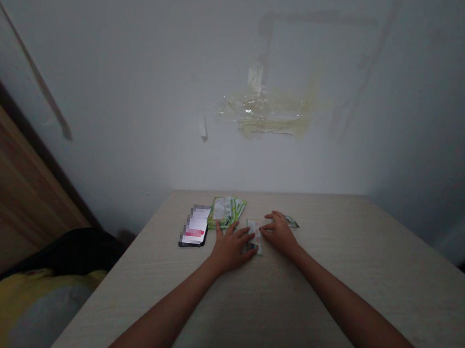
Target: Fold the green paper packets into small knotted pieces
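Observation:
My left hand (231, 246) lies flat on the pale wooden table (284, 312), fingers spread, its fingertips on the left edge of a small green and white packet (255, 235). My right hand (279, 232) rests palm down just right of that packet, fingers stretched toward it and touching its upper end. A second small packet (292, 221) pokes out from under my right hand's far side. A fanned pile of green and white packets (225, 211) lies just beyond my left hand. The room is dim.
A phone (195, 226) with a lit screen lies left of the packet pile. A white wall with old tape marks (264, 113) rises right behind the table. A wooden panel (2, 183) and yellow and dark cloth (41, 287) sit at the left.

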Motion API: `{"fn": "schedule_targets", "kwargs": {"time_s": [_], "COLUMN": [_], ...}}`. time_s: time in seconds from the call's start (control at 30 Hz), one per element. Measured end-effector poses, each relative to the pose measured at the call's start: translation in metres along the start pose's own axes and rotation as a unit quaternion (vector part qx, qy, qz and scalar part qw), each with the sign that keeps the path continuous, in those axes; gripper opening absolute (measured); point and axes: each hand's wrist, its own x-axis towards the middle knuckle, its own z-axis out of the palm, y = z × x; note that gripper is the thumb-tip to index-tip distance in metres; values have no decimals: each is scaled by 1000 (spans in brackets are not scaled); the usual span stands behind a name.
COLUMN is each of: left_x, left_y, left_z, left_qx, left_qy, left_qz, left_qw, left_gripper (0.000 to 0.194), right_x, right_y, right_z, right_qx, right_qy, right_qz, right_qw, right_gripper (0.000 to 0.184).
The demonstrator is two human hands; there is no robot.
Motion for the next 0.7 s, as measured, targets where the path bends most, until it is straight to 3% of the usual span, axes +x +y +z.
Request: {"fn": "schedule_targets", "kwargs": {"time_s": [0.7], "left_x": [1], "left_y": [0], "left_z": [1], "left_qx": [-2], "left_qy": [9], "left_qz": [7], "left_qw": [1000], "left_gripper": [41], "right_x": [24], "right_y": [-7], "right_z": [5], "right_qx": [-61], "right_qy": [27], "right_qz": [37], "right_qw": [997], "right_gripper": [21]}}
